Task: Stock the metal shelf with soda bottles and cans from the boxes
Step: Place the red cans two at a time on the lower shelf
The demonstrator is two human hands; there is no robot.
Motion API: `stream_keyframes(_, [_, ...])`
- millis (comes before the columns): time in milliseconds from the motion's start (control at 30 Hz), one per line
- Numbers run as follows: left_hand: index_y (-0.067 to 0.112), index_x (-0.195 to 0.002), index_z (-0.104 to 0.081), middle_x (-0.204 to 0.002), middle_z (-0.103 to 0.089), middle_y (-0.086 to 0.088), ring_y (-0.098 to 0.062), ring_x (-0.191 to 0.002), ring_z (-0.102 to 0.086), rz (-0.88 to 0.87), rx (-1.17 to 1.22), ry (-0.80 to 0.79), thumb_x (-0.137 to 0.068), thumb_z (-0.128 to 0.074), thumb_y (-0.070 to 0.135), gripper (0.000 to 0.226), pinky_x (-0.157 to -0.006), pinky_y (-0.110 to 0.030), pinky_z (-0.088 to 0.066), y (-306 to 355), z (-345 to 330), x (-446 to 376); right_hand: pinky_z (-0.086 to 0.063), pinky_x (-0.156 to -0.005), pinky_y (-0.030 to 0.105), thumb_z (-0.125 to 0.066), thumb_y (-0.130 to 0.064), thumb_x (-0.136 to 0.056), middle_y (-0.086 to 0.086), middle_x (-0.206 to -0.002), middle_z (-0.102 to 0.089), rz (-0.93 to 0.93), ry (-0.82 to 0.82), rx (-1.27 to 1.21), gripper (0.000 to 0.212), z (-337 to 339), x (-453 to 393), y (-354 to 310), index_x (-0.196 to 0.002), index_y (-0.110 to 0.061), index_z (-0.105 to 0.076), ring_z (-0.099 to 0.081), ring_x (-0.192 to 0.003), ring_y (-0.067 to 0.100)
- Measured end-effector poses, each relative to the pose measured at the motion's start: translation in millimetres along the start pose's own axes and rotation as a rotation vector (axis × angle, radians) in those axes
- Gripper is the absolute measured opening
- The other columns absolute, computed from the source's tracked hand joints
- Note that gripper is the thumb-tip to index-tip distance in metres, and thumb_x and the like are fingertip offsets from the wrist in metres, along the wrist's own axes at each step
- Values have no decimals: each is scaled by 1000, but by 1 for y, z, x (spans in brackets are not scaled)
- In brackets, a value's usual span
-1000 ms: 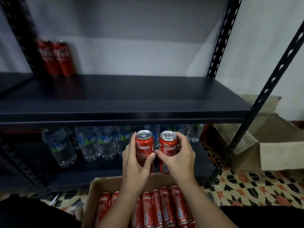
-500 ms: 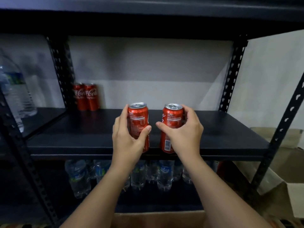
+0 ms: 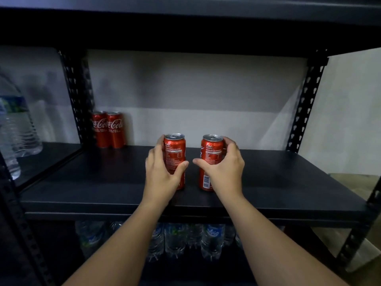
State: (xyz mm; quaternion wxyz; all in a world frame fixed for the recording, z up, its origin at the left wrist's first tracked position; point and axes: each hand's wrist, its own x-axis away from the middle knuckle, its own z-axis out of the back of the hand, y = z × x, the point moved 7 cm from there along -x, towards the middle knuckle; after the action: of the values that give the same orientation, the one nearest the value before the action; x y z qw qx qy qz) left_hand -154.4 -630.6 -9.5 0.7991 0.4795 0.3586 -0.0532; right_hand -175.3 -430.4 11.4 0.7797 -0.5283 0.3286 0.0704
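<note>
Left can [image 3: 175, 159] stands upright on the shelf [image 3: 288, 182], wrapped by the left hand [image 3: 162, 172], thumb across its front, fingers [image 3: 159, 141] behind; right can [image 3: 210, 162] stands just beside it, apart, gripped likewise by the right hand [image 3: 224, 168]; two more cans [image 3: 109, 130] stand well beyond the left fingers, at the back corner; water bottles [image 3: 185, 238] sit below.

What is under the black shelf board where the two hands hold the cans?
Under the shelf board stand clear water bottles with blue labels on a lower level. The forearms and the board's front edge cover part of the row, so their number cannot be told.
</note>
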Motion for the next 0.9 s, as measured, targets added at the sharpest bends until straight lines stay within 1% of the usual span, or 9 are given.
stream_keyframes(133, [41, -157, -23, -139, -41, 12, -17, -136, -45, 13, 13, -27, -84, -82, 43, 95, -113, -47, -43, -7, -7, -5, -45, -100, 26, -96, -38, -62, -6, -137, -51, 3, -40, -4, 100, -5, -3, 8, -145, -28, -41, -48, -121, 6])
stream_keyframes(233, [48, -156, -15, -147, -40, 8, -17, -139, -43, 66, 47, -44, -79, -84, 51, 103, -114, -49, -43, -15, -10, -4, -43, -109, 37, -97, -42, -57, -4, -151, -43, -52, -135, 60, 120, -9, 2, 24, -153, -34, -26, -43, -136, 13])
stream_keyframes(333, [40, -156, -17, -153, -40, 0, -18, -139, -45, 148, 53, -45, -68, -90, 55, 115, -112, -45, -45, -22, -10, -2, -45, -110, 49, -98, -48, -51, -1, -154, -38, -131, -144, 100, 125, -6, 6, 38, -151, -37, -22, -42, -140, 21])
stream_keyframes(467, [27, -134, -43, -128, -53, 1, -12, -114, -55, 167, -30, 10, -64, -95, 48, 90, -92, -27, -47, -25, -6, -2, -49, -105, 44, -99, -47, -51, 1, -144, -49, -178, -193, 112, 111, -9, 7, 47, -140, -30, -34, -51, -131, 22])
stream_keyframes(633, [33, -121, -49, -116, -58, 8, -12, -109, -60, 150, -42, 36, -68, -91, 43, 68, -93, -33, -53, -26, -3, 1, -46, -101, 38, -94, -37, -66, 1, -143, -50, -184, -243, 111, 96, -13, 7, 49, -141, -28, -34, -51, -131, 23])
stream_keyframes(700, [33, -125, -54, -118, -62, 9, -12, -112, -61, 152, -18, 2, -70, -88, 39, 65, -98, -36, -54, -29, -4, -1, -45, -98, 34, -90, -31, -71, 2, -143, -49, -165, -253, 128, 94, -14, 7, 48, -145, -26, -32, -51, -131, 23])
stream_keyframes(767, [30, -135, -54, -124, -63, 7, -12, -115, -62, 168, 26, -69, -74, -86, 33, 69, -98, -31, -53, -32, -8, -2, -44, -98, 34, -89, -30, -73, 3, -144, -47, -146, -256, 141, 95, -15, 7, 46, -146, -26, -30, -50, -131, 23])
stream_keyframes(833, [28, -142, -50, -130, -60, 7, -10, -118, -60, 162, 49, -121, -77, -86, 31, 74, -92, -19, -48, -31, -12, -4, -45, -104, 40, -91, -39, -69, 3, -147, -44, -139, -247, 152, 102, -15, 8, 44, -148, -27, -27, -47, -134, 24])
stream_keyframes(900, [28, -145, -46, -133, -53, 9, -6, -119, -54, 153, 41, -115, -72, -91, 41, 87, -93, -19, -44, -29, -12, -4, -44, -109, 46, -93, -47, -65, 4, -151, -40, -154, -248, 155, 109, -15, 9, 43, -149, -28, -26, -44, -138, 25])
